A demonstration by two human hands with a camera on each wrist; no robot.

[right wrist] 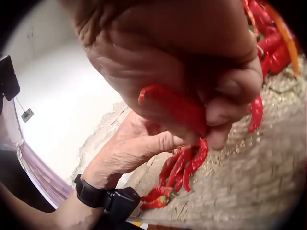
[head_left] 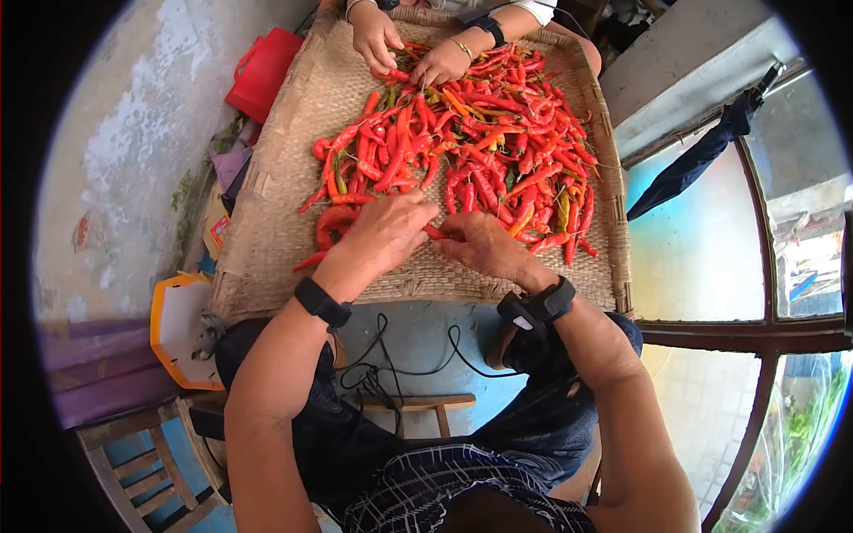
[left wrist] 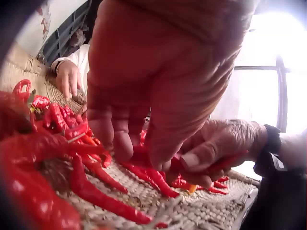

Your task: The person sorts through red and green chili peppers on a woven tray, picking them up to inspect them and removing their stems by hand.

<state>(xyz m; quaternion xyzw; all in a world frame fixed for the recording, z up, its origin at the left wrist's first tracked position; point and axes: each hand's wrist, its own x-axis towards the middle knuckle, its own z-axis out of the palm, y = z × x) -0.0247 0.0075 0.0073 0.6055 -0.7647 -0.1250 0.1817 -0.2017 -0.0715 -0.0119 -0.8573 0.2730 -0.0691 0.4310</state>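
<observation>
Nearest you, beyond your dark trousers (head_left: 551, 422) and a wooden stool (head_left: 426, 403), black bands circle both your wrists over the near edge of a woven tray (head_left: 277, 204). Your right hand (head_left: 489, 246) has its fingers curled round a red chili pepper (right wrist: 175, 106), whose curved end pokes out on the palm side; your left hand (head_left: 384, 233), thumb and fingers nearly closed, pinches it at the other end, so the pepper spans the two hands just above the weave. Beside your left hand lies a small group of red chilies (head_left: 329, 229). Farther off spreads the main chili heap (head_left: 524, 133), mostly red with some orange and greenish pods. At its far side a second person's hands (head_left: 444, 64) touch the chilies, and a red bag (head_left: 264, 75) stands outside the tray, to the left.
</observation>
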